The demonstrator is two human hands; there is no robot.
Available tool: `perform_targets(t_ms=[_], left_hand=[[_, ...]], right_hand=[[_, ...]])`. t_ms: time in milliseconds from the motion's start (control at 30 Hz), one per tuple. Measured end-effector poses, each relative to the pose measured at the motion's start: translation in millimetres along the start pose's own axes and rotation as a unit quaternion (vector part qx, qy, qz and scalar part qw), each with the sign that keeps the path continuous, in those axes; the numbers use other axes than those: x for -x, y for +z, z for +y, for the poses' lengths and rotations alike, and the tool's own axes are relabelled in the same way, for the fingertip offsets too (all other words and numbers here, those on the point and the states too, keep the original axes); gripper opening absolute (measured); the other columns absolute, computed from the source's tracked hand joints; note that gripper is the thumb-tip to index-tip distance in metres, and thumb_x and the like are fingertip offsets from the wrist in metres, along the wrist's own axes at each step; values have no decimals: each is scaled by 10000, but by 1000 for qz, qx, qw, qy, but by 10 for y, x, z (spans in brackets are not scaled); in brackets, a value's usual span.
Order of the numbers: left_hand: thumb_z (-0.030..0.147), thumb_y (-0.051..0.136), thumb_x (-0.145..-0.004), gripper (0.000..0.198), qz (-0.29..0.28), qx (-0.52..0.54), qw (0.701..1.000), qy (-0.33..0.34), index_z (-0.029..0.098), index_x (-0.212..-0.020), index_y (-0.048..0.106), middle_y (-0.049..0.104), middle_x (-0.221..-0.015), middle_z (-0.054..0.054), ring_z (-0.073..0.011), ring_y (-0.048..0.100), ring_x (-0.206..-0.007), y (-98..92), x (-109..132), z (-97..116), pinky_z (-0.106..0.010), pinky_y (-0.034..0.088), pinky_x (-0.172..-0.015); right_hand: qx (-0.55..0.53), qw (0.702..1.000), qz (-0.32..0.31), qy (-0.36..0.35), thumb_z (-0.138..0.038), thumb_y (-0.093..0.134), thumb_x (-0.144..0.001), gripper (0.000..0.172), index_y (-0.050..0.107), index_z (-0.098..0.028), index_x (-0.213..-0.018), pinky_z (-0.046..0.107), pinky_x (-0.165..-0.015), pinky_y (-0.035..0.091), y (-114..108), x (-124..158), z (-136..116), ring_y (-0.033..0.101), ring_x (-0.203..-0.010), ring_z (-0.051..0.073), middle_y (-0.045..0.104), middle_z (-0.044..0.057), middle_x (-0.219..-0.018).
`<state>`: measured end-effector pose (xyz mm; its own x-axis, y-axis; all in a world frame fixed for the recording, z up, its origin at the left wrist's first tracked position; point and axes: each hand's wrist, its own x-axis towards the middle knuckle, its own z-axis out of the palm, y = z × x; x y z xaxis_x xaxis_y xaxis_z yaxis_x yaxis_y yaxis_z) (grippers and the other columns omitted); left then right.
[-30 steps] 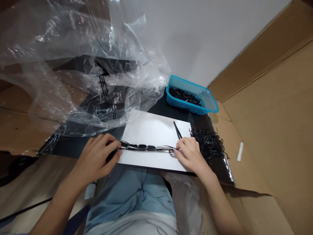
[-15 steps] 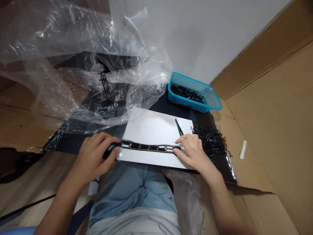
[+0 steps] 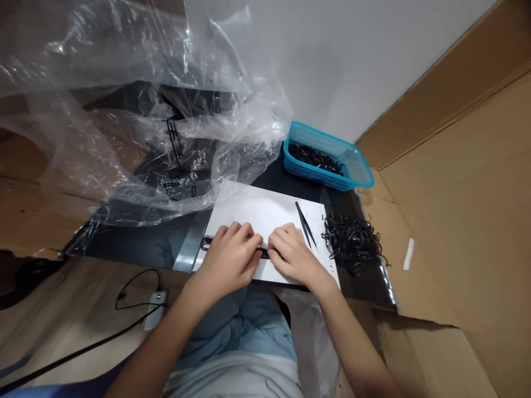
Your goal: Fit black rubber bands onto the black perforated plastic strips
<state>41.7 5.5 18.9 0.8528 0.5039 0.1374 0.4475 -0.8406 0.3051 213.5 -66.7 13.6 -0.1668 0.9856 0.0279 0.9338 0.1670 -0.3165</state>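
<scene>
A long, thin black strip with oval slots lies across a white sheet. Its left end sticks out past my left hand, whose bent fingers grip it near the middle. Close beside, my right hand has its fingers curled onto the same strip, and a short piece shows between the two hands. The strip's right part is hidden under my right hand. Black tweezers rest on the sheet just beyond that hand. Right of the sheet sits a heap of thin black loops.
A blue basket holding many small black pieces stands behind the sheet. Clear plastic film covers the left back, with some black slotted pieces near it. Cardboard walls the right side. A white box with a cable is on the floor.
My left hand has left the black object at the strip's left end and moved right to its middle. My right hand has shifted left from the right end, uncovering the tweezers.
</scene>
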Motion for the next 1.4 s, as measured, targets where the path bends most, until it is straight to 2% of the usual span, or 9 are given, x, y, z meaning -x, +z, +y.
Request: perform_targets(t_ms=[67, 167, 333, 467, 767, 1000, 1167, 1233, 1400], left_hand=[[187, 403, -885, 159, -8, 2, 1000, 3, 172, -898, 561, 575, -963, -85, -278, 503, -893, 29, -33, 16, -404, 367, -730], [191, 415, -901, 117, 1, 94, 996, 0, 164, -895, 528, 579, -913, -66, -247, 509, -869, 28, -33, -19, -378, 371, -727], [224, 478, -903, 77, 11, 259, 966, 7, 176, -907, 538, 600, -871, -25, -190, 528, -826, -1, 3, -107, -326, 387, -729], [231, 509, -899, 87, 15, 331, 943, 4, 178, -929, 572, 618, -892, -22, -167, 555, -847, 8, 14, -133, -292, 411, -744], [253, 550, -862, 104, 16, 383, 923, -29, 170, -878, 610, 654, -867, -40, -186, 589, -838, 59, 24, -135, -320, 428, -769], [278, 569, -820, 134, -6, 453, 888, -73, 157, -826, 626, 653, -823, -47, -189, 588, -805, 28, -17, -145, -312, 430, -744], [310, 529, -846, 177, -36, 485, 873, -40, 161, -778, 599, 644, -749, -23, -159, 579, -731, -65, -80, -144, -270, 433, -676], [316, 521, -859, 166, -15, 467, 883, -34, 164, -839, 586, 638, -811, -35, -171, 576, -785, -83, -67, -130, -286, 435, -713], [310, 598, -827, 194, 155, 227, 961, 1, 184, -971, 571, 596, -899, -49, -210, 520, -848, -91, 33, -51, -348, 362, -764]], right_hand=[[-26, 1000, 10, 1, -143, 428, -884, 122, 474, -185, -778, 378, -784, 371, 7, 16, 11, 438, -908, 228, 564, 57, -842], [-91, 996, 18, -9, -198, 473, -896, 50, 494, -185, -852, 365, -798, 370, -7, 36, 34, 442, -901, 216, 567, 48, -869], [-204, 977, 15, -63, -200, 480, -903, 54, 519, -182, -870, 311, -747, 384, -53, 19, 69, 485, -840, 178, 550, 31, -830], [-223, 973, 14, -64, -197, 460, -896, 90, 511, -180, -824, 293, -685, 376, -69, 8, 65, 494, -779, 170, 513, 30, -779], [-199, 978, 12, -56, -165, 335, -889, 182, 350, -208, -713, 300, -642, 333, -5, -6, -21, 432, -735, 177, 433, 18, -703], [-282, 957, 25, -69, -156, 311, -855, 157, 358, -215, -717, 301, -666, 355, 89, -39, -38, 440, -752, 176, 430, 18, -723], [-314, 946, 54, -61, -162, 310, -851, 154, 389, -213, -728, 293, -661, 378, 109, -65, -53, 460, -750, 168, 454, 22, -750], [-305, 948, 71, -54, -176, 315, -861, 156, 378, -216, -724, 300, -671, 383, 103, -68, -56, 460, -756, 172, 455, 23, -748], [-237, 962, 117, -63, -182, 316, -888, 173, 391, -213, -736, 331, -710, 377, 64, -56, -81, 451, -789, 191, 476, 38, -759]])
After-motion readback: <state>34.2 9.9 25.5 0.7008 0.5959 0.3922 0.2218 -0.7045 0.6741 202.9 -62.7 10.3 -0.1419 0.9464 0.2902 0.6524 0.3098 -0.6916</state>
